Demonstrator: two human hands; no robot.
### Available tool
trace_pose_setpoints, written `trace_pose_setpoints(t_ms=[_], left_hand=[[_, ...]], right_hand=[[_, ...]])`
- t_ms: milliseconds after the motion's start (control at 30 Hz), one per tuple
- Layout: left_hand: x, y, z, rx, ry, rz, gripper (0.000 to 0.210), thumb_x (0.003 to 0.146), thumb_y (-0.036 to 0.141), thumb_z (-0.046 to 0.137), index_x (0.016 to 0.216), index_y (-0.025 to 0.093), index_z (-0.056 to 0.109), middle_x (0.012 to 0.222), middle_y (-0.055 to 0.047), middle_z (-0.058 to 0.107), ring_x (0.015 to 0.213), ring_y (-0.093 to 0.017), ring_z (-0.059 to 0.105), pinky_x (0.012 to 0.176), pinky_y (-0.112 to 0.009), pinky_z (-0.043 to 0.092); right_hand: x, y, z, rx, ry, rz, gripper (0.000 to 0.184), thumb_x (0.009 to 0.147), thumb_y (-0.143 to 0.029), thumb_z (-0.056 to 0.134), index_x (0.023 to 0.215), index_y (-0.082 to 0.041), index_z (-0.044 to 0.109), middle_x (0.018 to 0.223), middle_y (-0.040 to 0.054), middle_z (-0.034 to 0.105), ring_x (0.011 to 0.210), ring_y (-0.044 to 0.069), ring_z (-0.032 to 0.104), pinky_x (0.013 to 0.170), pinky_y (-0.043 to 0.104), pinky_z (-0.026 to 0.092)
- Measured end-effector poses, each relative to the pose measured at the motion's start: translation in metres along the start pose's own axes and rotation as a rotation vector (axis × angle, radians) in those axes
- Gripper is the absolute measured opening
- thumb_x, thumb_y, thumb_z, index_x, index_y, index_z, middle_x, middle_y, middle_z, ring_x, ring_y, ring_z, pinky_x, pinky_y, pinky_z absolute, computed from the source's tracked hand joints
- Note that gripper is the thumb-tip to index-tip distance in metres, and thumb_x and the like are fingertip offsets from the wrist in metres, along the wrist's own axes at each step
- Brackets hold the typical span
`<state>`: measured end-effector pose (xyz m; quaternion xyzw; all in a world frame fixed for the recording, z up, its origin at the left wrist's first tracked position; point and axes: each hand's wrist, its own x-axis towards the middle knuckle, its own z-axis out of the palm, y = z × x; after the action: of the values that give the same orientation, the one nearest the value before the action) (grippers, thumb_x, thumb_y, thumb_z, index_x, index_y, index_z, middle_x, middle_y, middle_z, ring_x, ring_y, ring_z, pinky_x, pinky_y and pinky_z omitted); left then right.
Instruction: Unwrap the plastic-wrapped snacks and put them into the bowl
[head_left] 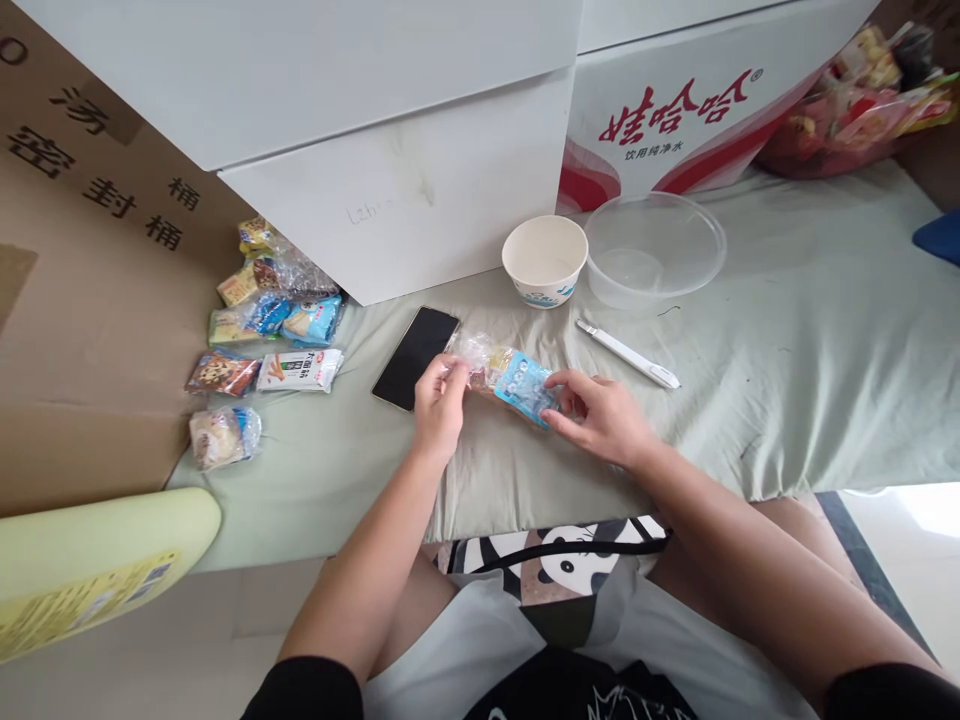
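Pinched in the left hand (440, 400) by its clear, crinkled end: a clear-and-blue packet (523, 385), over the pale green cloth (787, 330), near the front edge. At the packet's blue end, the right hand (596, 412), thumb and fingers curled and touching; hard to tell whether gripping firmly. Just left of the left hand, a dark phone (417, 357) lying flat. Farther back, a white paper bowl (545, 255) beside a clear plastic bowl (654, 250); in front of these, a slim white tool (628, 354). At far left, wrapped snacks (300, 370) beside a cardboard box (90, 330).
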<state>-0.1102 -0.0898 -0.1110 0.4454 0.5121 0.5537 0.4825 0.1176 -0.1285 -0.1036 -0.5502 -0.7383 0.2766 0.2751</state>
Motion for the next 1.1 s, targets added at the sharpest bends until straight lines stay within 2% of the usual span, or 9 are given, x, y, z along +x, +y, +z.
trace_pose_setpoints(t_ms=[100, 233, 367, 467, 600, 700, 833, 1000, 1100], left_hand=[[0.002, 0.009, 0.001, -0.333, -0.022, -0.223, 0.027, 0.076, 0.04, 0.077, 0.08, 0.021, 0.058, 0.08, 0.0, 0.065, 0.069, -0.014, 0.063, 0.061, -0.026, 0.05], [0.005, 0.011, 0.003, -0.378, 0.042, -0.269, 0.026, 0.076, 0.038, 0.074, 0.084, 0.023, 0.055, 0.082, 0.0, 0.064, 0.07, -0.015, 0.064, 0.063, -0.027, 0.052], [0.004, 0.006, 0.001, -0.054, 0.213, -0.074, 0.022, 0.079, 0.032, 0.07, 0.094, 0.025, 0.055, 0.094, 0.001, 0.058, 0.079, -0.012, 0.062, 0.07, -0.024, 0.05], [-0.003, 0.008, 0.001, 0.312, 0.086, 0.079, 0.016, 0.082, 0.033, 0.067, 0.086, 0.023, 0.056, 0.08, 0.002, 0.054, 0.066, -0.011, 0.051, 0.062, -0.024, 0.042], [-0.013, 0.015, 0.005, 0.584, -0.23, 0.086, 0.031, 0.089, 0.045, 0.062, 0.071, 0.022, 0.052, 0.063, 0.004, 0.049, 0.058, -0.012, 0.045, 0.058, -0.028, 0.036], [-0.015, 0.017, 0.007, 0.69, -0.292, 0.074, 0.033, 0.088, 0.049, 0.063, 0.072, 0.022, 0.052, 0.064, 0.004, 0.053, 0.06, -0.013, 0.049, 0.061, -0.029, 0.038], [-0.015, 0.018, 0.006, 0.787, -0.402, 0.091, 0.027, 0.09, 0.039, 0.059, 0.071, 0.021, 0.056, 0.069, 0.001, 0.06, 0.064, -0.014, 0.053, 0.064, -0.03, 0.038], [-0.021, 0.022, 0.007, 0.577, -0.395, -0.014, 0.03, 0.093, 0.049, 0.058, 0.081, 0.022, 0.059, 0.075, 0.001, 0.066, 0.068, -0.015, 0.059, 0.064, -0.029, 0.044], [-0.021, 0.018, 0.008, 0.521, -0.345, -0.024, 0.022, 0.084, 0.04, 0.072, 0.082, 0.022, 0.059, 0.078, 0.0, 0.069, 0.073, -0.017, 0.065, 0.067, -0.029, 0.047]], right_hand=[[0.001, -0.003, 0.001, 0.045, 0.056, -0.057, 0.022, 0.085, -0.042, 0.066, 0.095, -0.022, 0.064, 0.092, 0.007, 0.068, 0.082, 0.021, 0.065, 0.071, 0.031, 0.048], [0.004, -0.004, 0.0, 0.232, 0.046, 0.042, 0.026, 0.093, -0.04, 0.054, 0.074, -0.023, 0.053, 0.069, 0.0017, 0.058, 0.064, 0.016, 0.056, 0.062, 0.029, 0.044], [0.006, 0.004, -0.003, 0.247, 0.402, 0.346, 0.011, 0.09, -0.033, 0.057, 0.093, -0.024, 0.053, 0.073, -0.001, 0.057, 0.062, 0.016, 0.054, 0.059, 0.03, 0.043], [0.005, 0.009, -0.005, -0.02, 0.674, 0.163, 0.015, 0.086, -0.018, 0.053, 0.099, -0.024, 0.059, 0.086, 0.004, 0.059, 0.075, 0.019, 0.059, 0.068, 0.034, 0.048], [0.003, 0.004, -0.002, -0.223, 0.404, -0.256, 0.023, 0.091, -0.013, 0.049, 0.094, -0.025, 0.068, 0.091, 0.0065, 0.069, 0.082, 0.022, 0.064, 0.074, 0.036, 0.05], [0.004, 0.001, 0.003, -0.244, 0.125, -0.088, 0.027, 0.092, -0.018, 0.048, 0.108, -0.023, 0.069, 0.102, 0.007, 0.076, 0.081, 0.023, 0.068, 0.069, 0.035, 0.049], [0.007, 0.0, 0.004, -0.23, 0.037, 0.211, 0.036, 0.095, -0.026, 0.047, 0.125, -0.019, 0.065, 0.098, 0.0073, 0.078, 0.08, 0.026, 0.071, 0.067, 0.035, 0.049], [0.004, -0.005, 0.003, -0.156, 0.015, 0.119, 0.034, 0.093, -0.037, 0.054, 0.12, -0.023, 0.069, 0.116, 0.0081, 0.074, 0.071, 0.019, 0.067, 0.065, 0.033, 0.048], [0.003, -0.008, 0.004, 0.002, 0.045, 0.098, 0.029, 0.09, -0.034, 0.056, 0.114, -0.022, 0.068, 0.103, 0.0071, 0.074, 0.065, 0.016, 0.064, 0.063, 0.031, 0.049]])
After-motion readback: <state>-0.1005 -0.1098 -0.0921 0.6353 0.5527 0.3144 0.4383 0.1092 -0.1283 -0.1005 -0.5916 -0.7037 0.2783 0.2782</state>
